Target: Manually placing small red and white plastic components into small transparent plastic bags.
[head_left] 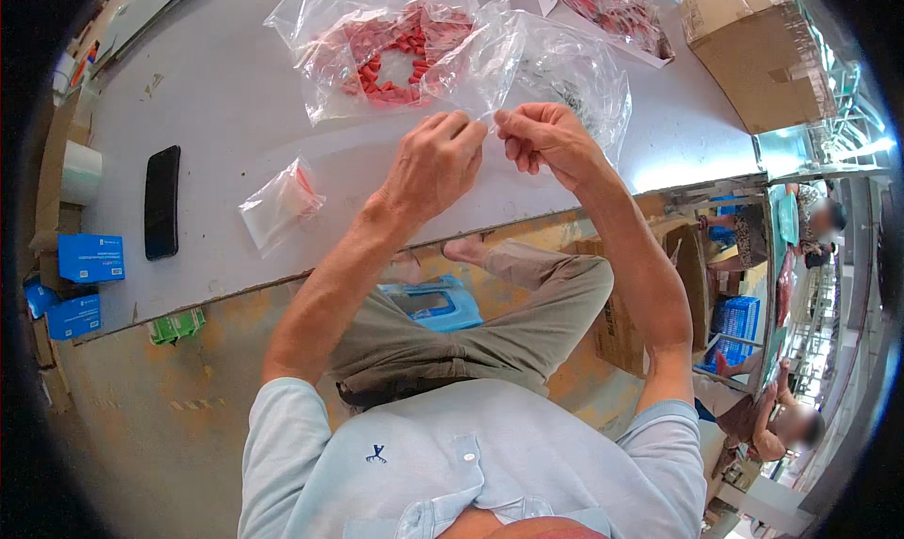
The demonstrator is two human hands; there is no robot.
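Note:
Over the front part of the white table, my left hand (438,160) is closed, its fingertips pinched together. Beside it my right hand (551,142) is pinched too, thumb against forefinger. A small whitish, see-through bit shows between the fingertips, too small to make out. Just beyond the hands lies an open clear plastic bag of small red pieces (407,42), spread in a ring. Right of it is another clear bag (603,78) with small greyish pieces, partly behind my right hand. A stack of small clear bags (273,208) with a red edge lies left of my left hand.
A black phone (162,202) lies on the table (212,96) at the left, near blue boxes (91,258). At the far right stand a cardboard box (758,54) and a tray of red packed pieces (612,12). A blue stool (433,304) is under the table; other people work at the right.

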